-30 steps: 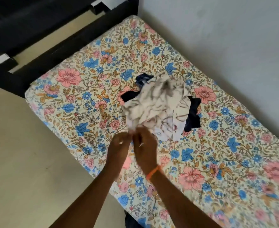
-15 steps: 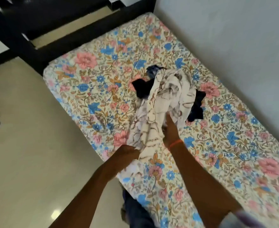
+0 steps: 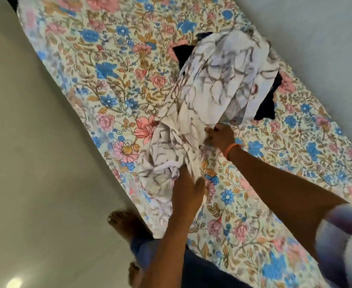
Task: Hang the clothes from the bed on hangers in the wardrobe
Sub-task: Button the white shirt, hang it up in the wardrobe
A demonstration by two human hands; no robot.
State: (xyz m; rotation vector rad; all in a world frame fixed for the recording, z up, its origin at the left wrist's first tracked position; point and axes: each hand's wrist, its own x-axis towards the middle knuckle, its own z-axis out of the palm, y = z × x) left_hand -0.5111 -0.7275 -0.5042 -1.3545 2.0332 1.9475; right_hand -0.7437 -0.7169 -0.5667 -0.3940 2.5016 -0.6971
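Nearest to me, my bare feet [image 3: 123,223] stand on the pale floor [image 3: 36,163] at the near left edge of the bed, with my dark trousers [image 3: 191,273] below the arms. Moving up, my left hand [image 3: 188,189] is bunched round the lower part of the white shirt with the brown branch print [image 3: 216,84], fingers curled into the cloth right at the mattress edge. Half a second ago that hand was lower and the fabric sagged over the side; now it has come up and the cloth is gathered above it.

A little farther and to the right, my right hand [image 3: 219,136], orange band [image 3: 232,148] at the wrist, pinches an edge of the same shirt. A moment back it lay flat and reached into the pile; now the fingers have closed on a hem. So the shirt is stretched between my two hands, still resting on the floral bedsheet [image 3: 108,80], its far end heaped up.

Beyond it, dark navy clothing [image 3: 266,109] peeks from under the shirt on both sides, close to the grey wall [image 3: 316,38] on the far right.

I reckon the shirt is about ready to lift clear. No hanger or wardrobe is in sight, so the hanging itself hasn't begun, and the navy piece waits its turn.
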